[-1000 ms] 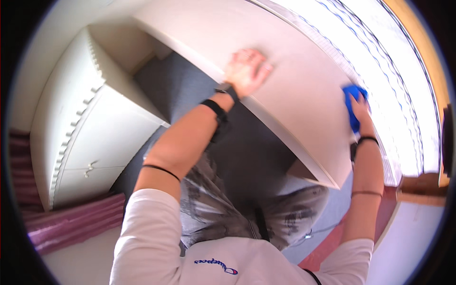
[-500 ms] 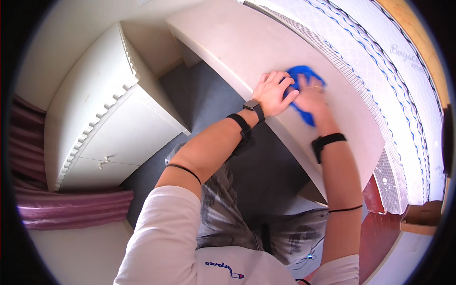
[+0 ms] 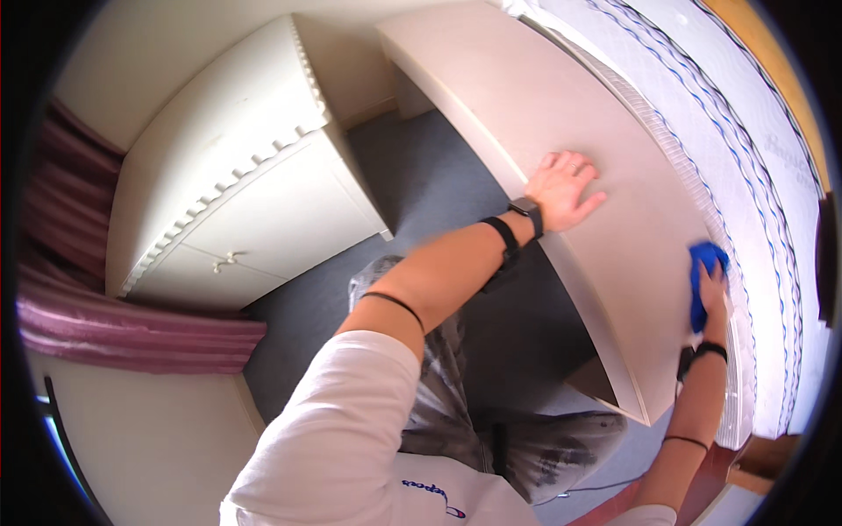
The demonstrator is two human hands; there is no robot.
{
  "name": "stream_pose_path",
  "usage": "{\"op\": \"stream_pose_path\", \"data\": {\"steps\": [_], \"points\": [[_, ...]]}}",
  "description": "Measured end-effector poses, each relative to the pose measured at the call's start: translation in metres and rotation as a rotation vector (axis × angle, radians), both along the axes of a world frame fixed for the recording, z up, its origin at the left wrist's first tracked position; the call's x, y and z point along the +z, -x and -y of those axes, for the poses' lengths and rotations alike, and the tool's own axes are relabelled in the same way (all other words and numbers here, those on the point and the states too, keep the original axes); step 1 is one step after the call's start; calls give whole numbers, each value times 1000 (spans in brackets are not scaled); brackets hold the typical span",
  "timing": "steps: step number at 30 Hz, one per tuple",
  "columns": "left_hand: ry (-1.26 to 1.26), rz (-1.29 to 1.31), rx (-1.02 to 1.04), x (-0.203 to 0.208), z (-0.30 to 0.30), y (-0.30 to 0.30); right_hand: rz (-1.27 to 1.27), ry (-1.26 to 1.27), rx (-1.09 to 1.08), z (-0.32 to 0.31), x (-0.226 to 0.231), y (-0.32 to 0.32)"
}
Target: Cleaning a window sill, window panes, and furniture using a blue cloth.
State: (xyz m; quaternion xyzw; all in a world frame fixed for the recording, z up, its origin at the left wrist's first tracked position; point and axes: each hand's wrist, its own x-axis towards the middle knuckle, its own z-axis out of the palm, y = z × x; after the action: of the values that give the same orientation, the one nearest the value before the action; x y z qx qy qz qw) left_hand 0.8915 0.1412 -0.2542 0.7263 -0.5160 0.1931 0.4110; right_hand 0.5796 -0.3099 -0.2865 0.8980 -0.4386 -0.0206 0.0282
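Note:
My left hand (image 3: 566,191) rests on the pale desk top (image 3: 517,105), near its front edge, with the fingers spread and nothing in them. Out at the right, my right hand (image 3: 713,291) presses a bunched blue cloth (image 3: 699,307) at the desk's right back edge, beside the upright mattress. The cloth shows above and to the left of the fingers. Part of it lies hidden under the palm. Each wrist wears a black band, and a watch sits on the left one.
A white cabinet (image 3: 254,210) with a scalloped edge and small knobs stands at the left. Purple curtains (image 3: 140,333) hang beside it. The white patterned mattress (image 3: 745,202) runs behind the desk. Dark grey floor (image 3: 421,167) shows below, and a brown box (image 3: 767,460) sits at the lower right.
My right hand has moved right and nearer with the blue cloth, from the desk's middle to its right back edge. My left hand stays on the desk, now apart from the cloth. The view has shifted.

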Motion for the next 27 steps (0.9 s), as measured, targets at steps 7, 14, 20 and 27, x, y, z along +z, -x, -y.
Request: {"op": "stream_pose_path", "data": {"steps": [7, 14, 20, 27], "points": [[-25, 19, 25, -13, -14, -2, -103, -116, -512, -25, -18, -25], [-44, 33, 76, -14, -24, -5, -28, -80, 65, -240, 16, -215], [12, -65, -37, -9, -5, 1, -40, -135, 413, -327, 39, -241], [-104, -23, 25, -6, -23, -6, 102, -201, 99, -199, 33, -166]]}}
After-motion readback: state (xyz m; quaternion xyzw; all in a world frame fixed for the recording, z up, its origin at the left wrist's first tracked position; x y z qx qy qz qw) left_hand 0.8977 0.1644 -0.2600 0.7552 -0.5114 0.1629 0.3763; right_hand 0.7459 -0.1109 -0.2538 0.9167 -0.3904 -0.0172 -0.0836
